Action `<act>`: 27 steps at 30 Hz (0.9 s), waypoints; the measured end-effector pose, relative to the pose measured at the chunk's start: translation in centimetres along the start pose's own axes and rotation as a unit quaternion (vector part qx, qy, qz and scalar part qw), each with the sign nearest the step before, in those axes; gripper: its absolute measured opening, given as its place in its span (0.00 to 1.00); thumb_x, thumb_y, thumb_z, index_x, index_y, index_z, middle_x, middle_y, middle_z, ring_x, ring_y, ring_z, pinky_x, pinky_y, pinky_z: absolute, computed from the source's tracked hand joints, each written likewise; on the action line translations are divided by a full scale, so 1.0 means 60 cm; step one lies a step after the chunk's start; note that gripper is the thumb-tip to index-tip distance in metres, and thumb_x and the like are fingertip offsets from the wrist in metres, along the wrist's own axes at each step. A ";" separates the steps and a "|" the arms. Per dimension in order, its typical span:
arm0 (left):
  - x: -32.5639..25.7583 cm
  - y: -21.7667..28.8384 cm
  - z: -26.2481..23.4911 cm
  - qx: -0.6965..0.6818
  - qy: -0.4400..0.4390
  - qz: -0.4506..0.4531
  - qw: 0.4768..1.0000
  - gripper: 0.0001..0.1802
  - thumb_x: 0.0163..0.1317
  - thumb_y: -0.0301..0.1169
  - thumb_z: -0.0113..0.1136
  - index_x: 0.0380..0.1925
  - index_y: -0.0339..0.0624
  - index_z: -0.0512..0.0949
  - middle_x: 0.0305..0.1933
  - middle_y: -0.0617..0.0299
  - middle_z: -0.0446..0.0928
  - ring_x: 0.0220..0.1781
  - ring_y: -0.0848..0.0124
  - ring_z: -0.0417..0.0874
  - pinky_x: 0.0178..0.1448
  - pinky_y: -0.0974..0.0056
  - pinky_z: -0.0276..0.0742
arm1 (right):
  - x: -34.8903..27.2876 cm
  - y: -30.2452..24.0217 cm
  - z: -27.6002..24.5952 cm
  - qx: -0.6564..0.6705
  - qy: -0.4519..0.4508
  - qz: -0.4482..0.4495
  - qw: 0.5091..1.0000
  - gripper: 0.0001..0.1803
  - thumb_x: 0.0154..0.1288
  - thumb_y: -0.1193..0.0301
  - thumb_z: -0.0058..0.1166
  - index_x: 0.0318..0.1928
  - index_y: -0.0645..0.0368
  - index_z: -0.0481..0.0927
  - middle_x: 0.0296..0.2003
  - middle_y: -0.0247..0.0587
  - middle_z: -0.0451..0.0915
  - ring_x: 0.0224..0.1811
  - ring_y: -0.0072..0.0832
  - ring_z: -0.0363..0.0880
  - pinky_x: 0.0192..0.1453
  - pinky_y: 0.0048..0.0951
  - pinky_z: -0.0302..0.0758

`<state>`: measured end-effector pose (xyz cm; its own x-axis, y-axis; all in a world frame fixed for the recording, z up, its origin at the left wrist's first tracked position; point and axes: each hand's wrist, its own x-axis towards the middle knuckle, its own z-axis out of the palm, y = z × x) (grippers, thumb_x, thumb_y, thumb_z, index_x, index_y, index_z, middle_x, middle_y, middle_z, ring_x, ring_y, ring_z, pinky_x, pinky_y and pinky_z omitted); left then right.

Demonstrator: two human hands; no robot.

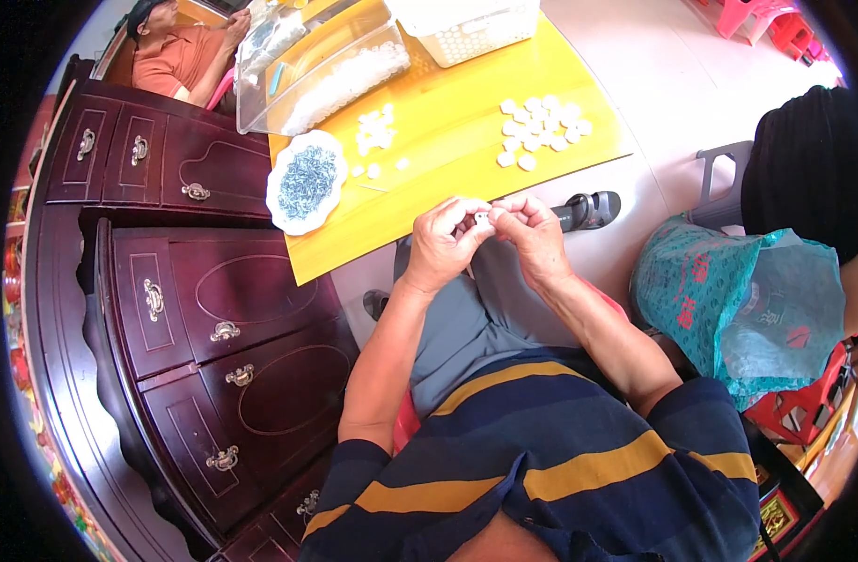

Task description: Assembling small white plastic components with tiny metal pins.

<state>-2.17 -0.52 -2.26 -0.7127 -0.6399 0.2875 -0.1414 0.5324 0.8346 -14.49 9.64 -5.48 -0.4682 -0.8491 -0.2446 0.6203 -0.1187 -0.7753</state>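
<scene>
My left hand (445, 242) and my right hand (534, 236) meet above my lap, just off the near edge of the yellow table (429, 136). Between their fingertips is a small white plastic piece (482, 218) with a dark spot on it; its exact kind is too small to tell. Both hands are closed in a pinch on it. On the table to the left stands a white scalloped dish (281, 208) full of small dark metal pieces, perhaps screws. Loose small white pieces (375, 131) lie beside it, near a thin pale stick (374, 188).
Rounded white pieces (541, 126) are grouped on the table's right. Behind stand a clear bin (251, 117) of white parts and a white perforated basket (476, 42). Dark red drawers (232, 309) line the left; a teal bag (677, 290) stands right. Another person (181, 56) sits far left.
</scene>
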 end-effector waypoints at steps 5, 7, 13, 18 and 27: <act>-0.006 -0.005 -0.003 0.009 -0.016 -0.009 1.000 0.12 0.57 0.23 0.74 0.40 0.36 0.83 0.35 0.62 0.84 0.34 0.75 0.84 0.40 0.70 0.81 | -0.003 -0.001 0.007 0.005 0.004 -0.012 1.000 0.04 0.68 0.77 0.63 0.40 0.59 0.80 0.34 0.32 0.84 0.34 0.15 0.79 0.42 0.19 0.76; -0.008 -0.005 0.006 -0.044 0.011 -0.043 0.998 0.11 0.55 0.23 0.73 0.38 0.38 0.83 0.33 0.62 0.83 0.30 0.74 0.83 0.36 0.69 0.80 | -0.002 0.005 0.002 -0.002 0.002 -0.013 1.000 0.04 0.68 0.77 0.63 0.40 0.60 0.80 0.35 0.32 0.84 0.35 0.16 0.80 0.44 0.19 0.77; 0.000 0.017 -0.011 -0.033 -0.029 -0.061 0.997 0.10 0.57 0.22 0.72 0.39 0.37 0.83 0.36 0.61 0.83 0.30 0.75 0.83 0.37 0.70 0.81 | -0.003 -0.004 0.012 -0.013 0.020 -0.039 0.999 0.04 0.70 0.75 0.62 0.41 0.60 0.80 0.36 0.34 0.85 0.36 0.17 0.81 0.45 0.20 0.78; 0.021 0.018 -0.015 0.019 -0.015 -0.056 0.998 0.09 0.60 0.23 0.69 0.40 0.35 0.83 0.36 0.61 0.83 0.33 0.75 0.84 0.38 0.71 0.80 | 0.002 0.011 0.006 -0.033 0.031 -0.038 0.998 0.07 0.72 0.72 0.60 0.45 0.60 0.78 0.39 0.35 0.85 0.37 0.17 0.81 0.44 0.20 0.77; 0.115 -0.021 0.011 0.202 0.039 -0.033 0.978 0.07 0.64 0.34 0.61 0.32 0.43 0.83 0.33 0.52 0.82 0.37 0.51 0.84 0.41 0.52 0.80 | 0.003 0.006 0.006 -0.025 0.061 -0.004 0.998 0.09 0.72 0.71 0.58 0.49 0.58 0.75 0.37 0.34 0.82 0.34 0.20 0.77 0.41 0.22 0.75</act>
<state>-7.37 -5.21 -1.62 -0.6398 -0.7127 0.2877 -0.4569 0.6537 0.6032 -14.12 9.26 -5.55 -0.5489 -0.7784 -0.3047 0.5853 -0.0977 -0.8049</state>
